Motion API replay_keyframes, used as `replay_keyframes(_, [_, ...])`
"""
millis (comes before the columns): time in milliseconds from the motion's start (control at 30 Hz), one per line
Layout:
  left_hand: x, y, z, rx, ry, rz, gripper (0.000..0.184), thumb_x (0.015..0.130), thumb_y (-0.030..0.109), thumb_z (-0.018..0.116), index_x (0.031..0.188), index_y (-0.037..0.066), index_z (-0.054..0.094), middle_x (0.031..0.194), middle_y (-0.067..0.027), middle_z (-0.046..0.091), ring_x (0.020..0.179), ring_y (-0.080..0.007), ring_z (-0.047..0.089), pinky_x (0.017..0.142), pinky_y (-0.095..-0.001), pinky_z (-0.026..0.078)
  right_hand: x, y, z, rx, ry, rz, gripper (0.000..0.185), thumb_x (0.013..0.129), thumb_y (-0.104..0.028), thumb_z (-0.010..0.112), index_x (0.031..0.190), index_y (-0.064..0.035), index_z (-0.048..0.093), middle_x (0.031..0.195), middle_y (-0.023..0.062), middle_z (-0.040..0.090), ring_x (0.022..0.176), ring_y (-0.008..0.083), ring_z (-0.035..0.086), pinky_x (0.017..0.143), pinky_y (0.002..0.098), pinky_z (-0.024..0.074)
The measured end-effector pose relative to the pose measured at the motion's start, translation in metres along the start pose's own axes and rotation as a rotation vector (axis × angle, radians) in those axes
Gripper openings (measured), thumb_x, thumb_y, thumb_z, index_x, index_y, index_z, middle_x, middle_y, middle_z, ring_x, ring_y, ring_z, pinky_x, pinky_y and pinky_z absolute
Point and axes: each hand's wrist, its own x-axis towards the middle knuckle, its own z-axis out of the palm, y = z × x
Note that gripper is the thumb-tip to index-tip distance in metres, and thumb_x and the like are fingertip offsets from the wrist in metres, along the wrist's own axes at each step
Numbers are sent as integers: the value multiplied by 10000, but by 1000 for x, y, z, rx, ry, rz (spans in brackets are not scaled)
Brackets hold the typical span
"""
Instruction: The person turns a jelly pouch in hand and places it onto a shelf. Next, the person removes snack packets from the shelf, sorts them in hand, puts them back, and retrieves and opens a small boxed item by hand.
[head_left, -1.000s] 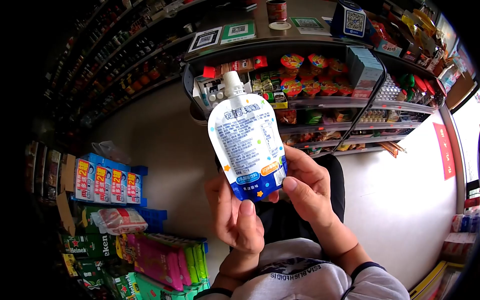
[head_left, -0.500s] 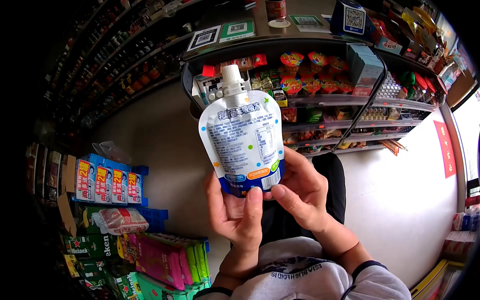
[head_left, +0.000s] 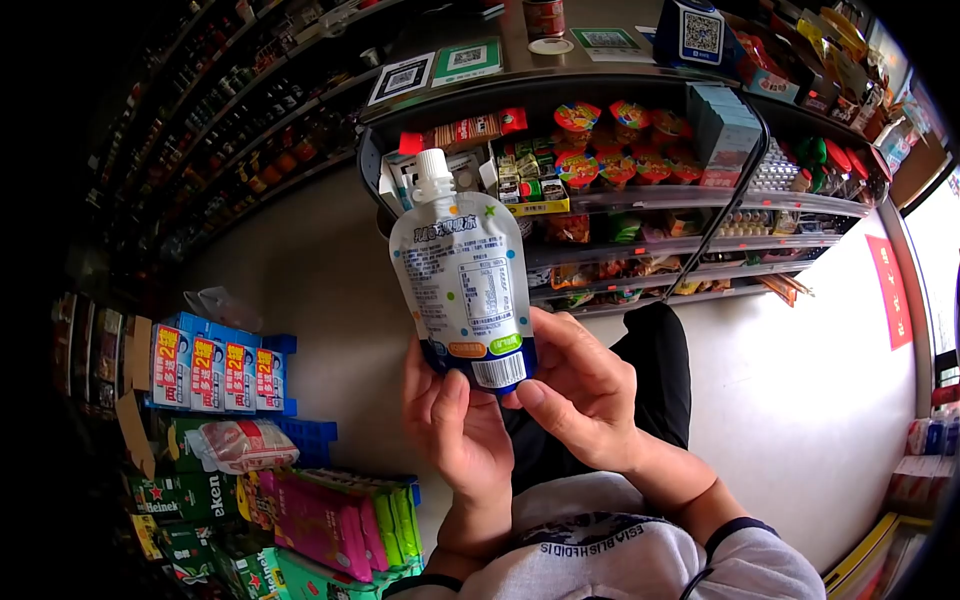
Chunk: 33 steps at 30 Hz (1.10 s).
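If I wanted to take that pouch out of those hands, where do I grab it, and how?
Probably by the narrow neck, just under the white cap, coming from above. The pouch is held cap up, so its spout sticks out free, while the left hand and right hand hold the bottom. Pinching there should squeeze the bag less.

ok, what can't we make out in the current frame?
All in the head view:
Pouch, far side: faces away from the camera.
Its small print: too small to read.
Left hand and right hand, parts behind the pouch: hidden by it.
Can, top: cut off by the upper edge.
Goods at upper left, labels: too small, too dark.
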Motion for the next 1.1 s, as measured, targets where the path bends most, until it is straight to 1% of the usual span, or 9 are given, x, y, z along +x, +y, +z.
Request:
replay_keyframes(33, [0,1,2,5,10,7,549,804,135,515,1271,-107,359,1069,-141,545,906,-181,566,747,-272,475,0,0,1,-7,6,11,500,855,-12,559,1309,68,364,1063,84,461,907,125,520,807,249,454])
replay_keyframes(233, [-1,4,4,31,-35,16,556,797,155,527,1257,-108,357,1031,-145,560,862,-177,571,695,-265,473,-1,0,2,61,40,43,436,885,-22,534,1285,72,390,1092,92,480,945,120,527,778,236,463])
replay_keyframes(333, [-4,1,3,174,-28,96,533,793,196,489,1244,-72,390,1104,-158,543,970,-233,572,830,-329,471,-1,-5,1,63,76,133,379,886,-22,541,1243,68,447,1071,92,525,910,116,552,717,218,484])
replay_keyframes(567, [-7,-9,-2,201,-4,195,591,763,174,516,1267,-94,363,1155,-185,517,1033,-266,546,887,-355,442,5,-10,-2,29,212,107,193,860,-28,595,1033,58,600,903,67,604,752,77,572,595,191,485])
replay_keyframes(733, [-9,-13,-8,235,-42,225,624,738,150,541,1279,-101,358,1178,-191,507,1076,-269,520,918,-362,420,12,-10,-5,5,269,25,120,862,-27,596,956,48,593,834,38,611,702,47,547,584,175,448])
replay_keyframes(833, [-13,-12,-15,133,-116,190,627,744,30,570,1310,-102,336,1265,-195,465,1162,-257,466,1005,-373,336,17,-11,-8,-8,305,7,77,859,-26,598,900,34,571,786,16,592,663,23,506,572,161,407])
replay_keyframes(933, [-15,-14,-17,128,-143,224,629,752,15,578,1317,-100,324,1268,-194,462,1157,-257,470,998,-374,344,20,-10,-11,37,309,-9,76,857,-29,602,877,32,560,764,7,581,638,18,491,554,159,396])
replay_keyframes(1033, [-19,-15,-13,246,-81,231,613,740,103,534,1285,-111,352,1228,-208,479,1125,-278,488,983,-383,359,23,-11,-10,53,307,-20,75,858,-35,604,852,18,551,744,-4,567,625,14,478,541,157,383])
replay_keyframes(1100, [-19,-15,-15,239,-108,241,613,740,101,534,1286,-111,352,1230,-210,478,1129,-278,486,985,-383,357,24,-10,-10,57,306,-27,77,858,-38,605,849,14,549,743,-6,566,628,12,477,542,156,382])
